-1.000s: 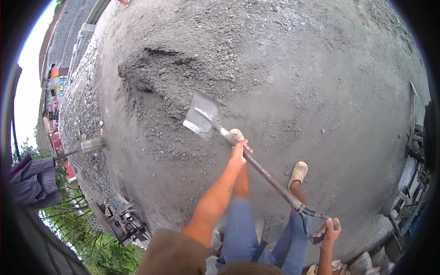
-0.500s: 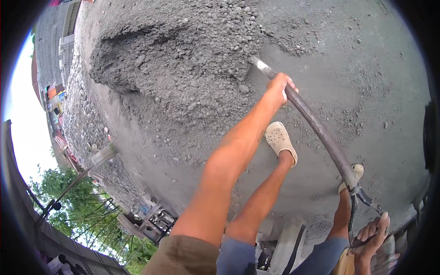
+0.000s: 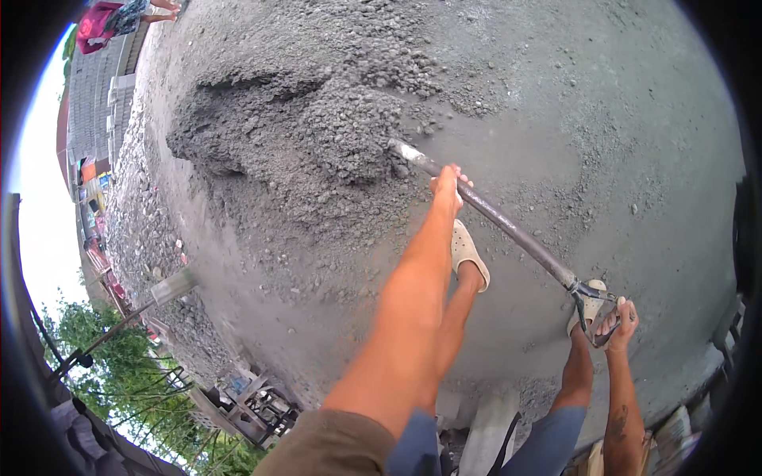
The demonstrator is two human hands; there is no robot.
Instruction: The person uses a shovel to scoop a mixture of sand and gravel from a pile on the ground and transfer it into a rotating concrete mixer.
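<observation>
My left hand (image 3: 451, 189) is closed round the dark shaft of a shovel (image 3: 516, 232), near its pale lower end. At the other end, my right hand (image 3: 621, 325) grips the shovel's D-shaped handle. The shaft slants from the handle at the lower right up to a heap of damp grey concrete mix (image 3: 317, 135). The blade is hidden in or behind the mix at the heap's right edge. Both arms are stretched out, with the heap beyond my left hand.
My feet, in beige clogs (image 3: 470, 258), stand on the mix-smeared ground right of the heap. Gravel (image 3: 151, 206) lies to the left, before stacked grey blocks (image 3: 91, 103). A person in pink (image 3: 95, 28) is at the far upper left. A machine with a metal frame (image 3: 258, 412) stands lower left.
The shovel has gone leftward and deeper into the heap. My right hand has come up and forward with the handle, my left hand slightly left and down. The heap's right side is pushed up.
</observation>
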